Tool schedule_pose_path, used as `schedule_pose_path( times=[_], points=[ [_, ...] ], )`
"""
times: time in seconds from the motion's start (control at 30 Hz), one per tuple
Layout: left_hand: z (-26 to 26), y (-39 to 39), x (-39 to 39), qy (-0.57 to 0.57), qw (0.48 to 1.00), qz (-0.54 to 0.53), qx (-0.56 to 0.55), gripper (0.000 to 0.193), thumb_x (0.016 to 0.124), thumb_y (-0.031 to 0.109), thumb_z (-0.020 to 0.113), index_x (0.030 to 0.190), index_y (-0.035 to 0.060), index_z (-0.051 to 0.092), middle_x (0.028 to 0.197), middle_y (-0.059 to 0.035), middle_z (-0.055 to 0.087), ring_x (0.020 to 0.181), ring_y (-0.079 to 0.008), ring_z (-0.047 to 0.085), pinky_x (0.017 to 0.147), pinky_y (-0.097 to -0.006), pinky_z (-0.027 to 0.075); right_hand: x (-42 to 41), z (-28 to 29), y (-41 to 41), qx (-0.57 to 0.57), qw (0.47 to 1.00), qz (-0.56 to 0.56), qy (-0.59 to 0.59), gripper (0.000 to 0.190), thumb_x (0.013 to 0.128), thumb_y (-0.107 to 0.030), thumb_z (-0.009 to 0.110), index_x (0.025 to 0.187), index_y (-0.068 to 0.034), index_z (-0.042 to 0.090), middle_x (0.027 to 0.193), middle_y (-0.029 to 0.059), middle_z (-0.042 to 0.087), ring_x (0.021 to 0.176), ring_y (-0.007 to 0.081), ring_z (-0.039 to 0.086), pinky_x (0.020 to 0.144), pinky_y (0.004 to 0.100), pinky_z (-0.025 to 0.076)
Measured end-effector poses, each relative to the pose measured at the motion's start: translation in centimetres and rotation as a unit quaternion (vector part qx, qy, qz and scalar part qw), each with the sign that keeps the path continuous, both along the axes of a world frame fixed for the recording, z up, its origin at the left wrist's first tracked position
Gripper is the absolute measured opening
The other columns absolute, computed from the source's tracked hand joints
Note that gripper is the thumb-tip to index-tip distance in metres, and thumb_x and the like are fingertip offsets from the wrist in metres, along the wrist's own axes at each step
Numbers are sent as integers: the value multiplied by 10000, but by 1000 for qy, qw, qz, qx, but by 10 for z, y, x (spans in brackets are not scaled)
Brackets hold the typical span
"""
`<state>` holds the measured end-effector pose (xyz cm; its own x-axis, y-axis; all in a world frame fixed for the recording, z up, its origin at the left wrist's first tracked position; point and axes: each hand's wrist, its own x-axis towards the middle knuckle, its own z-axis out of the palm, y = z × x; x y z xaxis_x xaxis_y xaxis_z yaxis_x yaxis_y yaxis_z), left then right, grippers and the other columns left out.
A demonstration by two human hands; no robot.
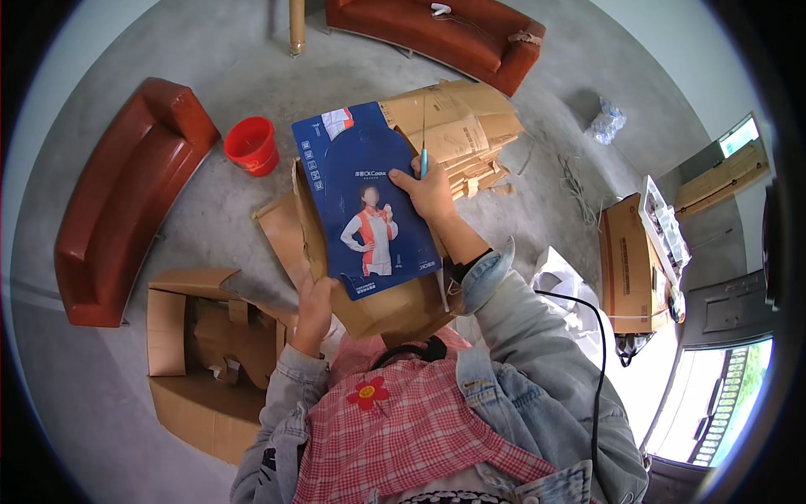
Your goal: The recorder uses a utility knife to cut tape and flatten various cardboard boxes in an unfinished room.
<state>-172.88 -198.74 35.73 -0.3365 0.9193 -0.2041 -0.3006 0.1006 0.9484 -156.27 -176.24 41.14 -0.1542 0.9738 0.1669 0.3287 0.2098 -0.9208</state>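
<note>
My right hand (pixel 434 195) grips a slim tool with a light blue handle (pixel 424 162) and a long thin metal shaft, which points away from me. The thumb of that hand presses on a dark blue printed cardboard panel (pixel 403 252), which bears writing and a picture of a person in a jacket. Beneath the panel lies a piece of brown cardboard (pixel 362 318). My left hand (pixel 316 309) holds its lower left edge, close to the panel's near corner. The fingers under the cardboard are hidden.
Flattened cardboard boxes (pixel 466 113) are stacked beyond my hands. An open carton (pixel 211 403) with cardboard scraps stands at lower left. A red bucket (pixel 252 148) and two red-brown sofas (pixel 126 208) are farther off. At right are white foam packing (pixel 557 283) and a tall carton (pixel 620 264).
</note>
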Motion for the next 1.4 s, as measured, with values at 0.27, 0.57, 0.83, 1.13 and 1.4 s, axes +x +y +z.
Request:
schedule_pose_path(
  times=[0.27, 0.57, 0.83, 1.13, 1.4],
  points=[
    [-16, 6, -6, -65, 998, 24, 1, 347, 890, 84, 485, 1214, -16, 560, 1083, -47, 614, 961, -144, 567, 846, -273, 462, 59, 35, -20, -147, 984, 77, 70, 332, 764, -176, 795, 735, -61, 485, 696, -43, 437, 657, 85, 426, 573, 270, 378],
    [-13, 3, -2, -35, 999, -9, -29, 358, 890, 99, 483, 1219, -15, 565, 1079, -52, 599, 945, -137, 551, 835, -269, 444, 67, 0, -57, 4, 992, 23, -127, 343, 823, -253, 750, 865, -8, 513, 739, 168, 574, 704, 329, 577, 682, 419, 465],
    [31, 10, 23, -161, 986, 29, 25, 428, 965, 205, 593, 1326, -2, 492, 1235, -84, 600, 1109, -173, 567, 955, -290, 445, 31, -32, -57, 23, 990, 8, -139, 361, 899, -296, 665, 962, 16, 495, 829, 263, 633, 824, 475, 630, 717, 513, 489],
    [44, 8, 27, -148, 987, 10, 59, 488, 904, 134, 717, 1313, -20, 498, 1230, -92, 608, 1084, -165, 595, 959, -299, 467, 24, -33, -59, -1, 986, 38, -165, 398, 915, -324, 648, 970, 22, 458, 856, 300, 620, 843, 493, 618, 745, 533, 482],
    [29, 16, 24, -52, 998, 4, -21, 384, 795, -39, 675, 1170, -48, 596, 1049, -106, 687, 894, -176, 670, 816, -284, 532, 29, -32, -54, 120, 965, 43, -228, 400, 894, -302, 672, 1003, 40, 496, 934, 297, 625, 880, 483, 609, 782, 518, 488]
  ],
)
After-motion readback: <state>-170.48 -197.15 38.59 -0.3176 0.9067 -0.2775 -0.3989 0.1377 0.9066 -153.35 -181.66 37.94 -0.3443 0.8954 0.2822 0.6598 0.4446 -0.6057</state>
